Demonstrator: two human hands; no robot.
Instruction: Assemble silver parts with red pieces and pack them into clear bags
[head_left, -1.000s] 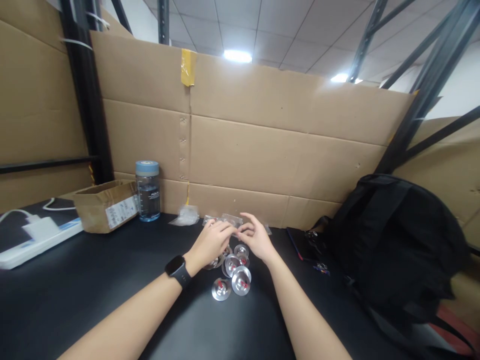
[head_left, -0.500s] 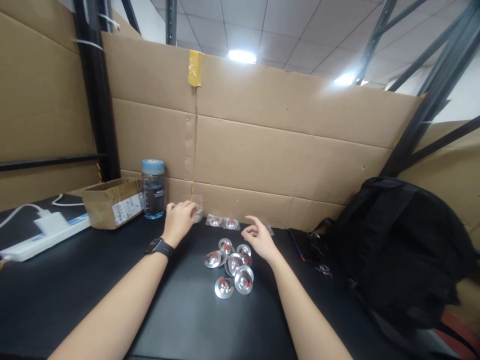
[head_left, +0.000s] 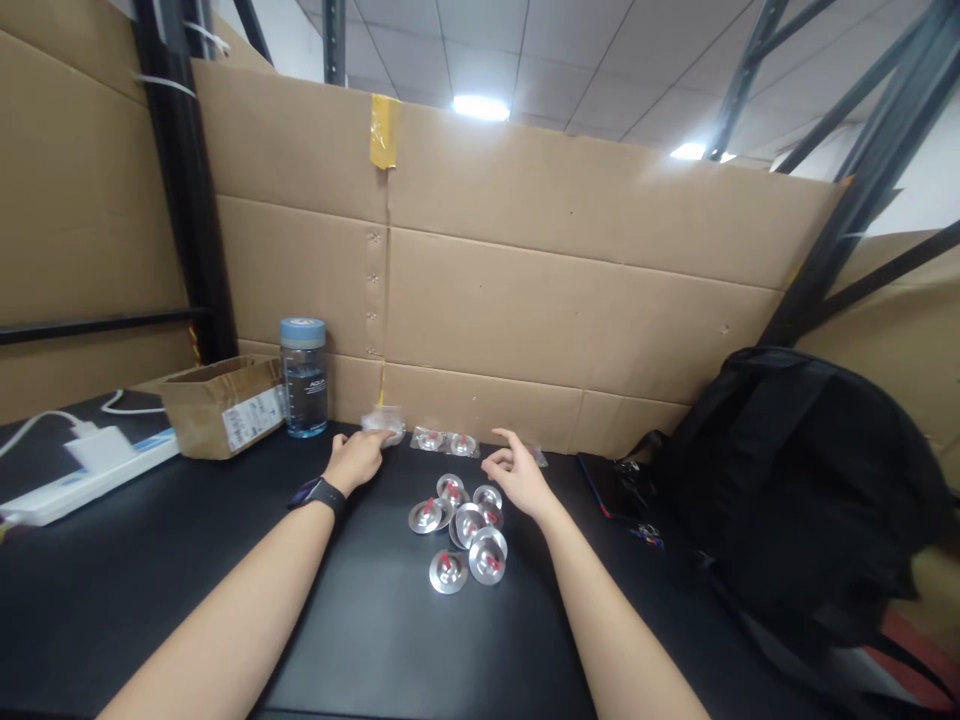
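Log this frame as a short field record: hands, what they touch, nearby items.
left hand: on the table, fingers at a small clear plastic bag
right hand: open, holds nothing, just right of the discs
metal discs: cluster with red centres, lying between the hands
bagged discs: by the cardboard wall
water bottle: upright, left of the bag
backpack: black, far right

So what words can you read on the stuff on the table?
"AQUA": on the bottle, small, only just readable.
White label on the cardboard box: printed lines, too blurred to read.
Watch on the left wrist: face not readable.
Clear bags by the wall, near the left hand and right hand: no text visible.
Metal discs: no text visible.
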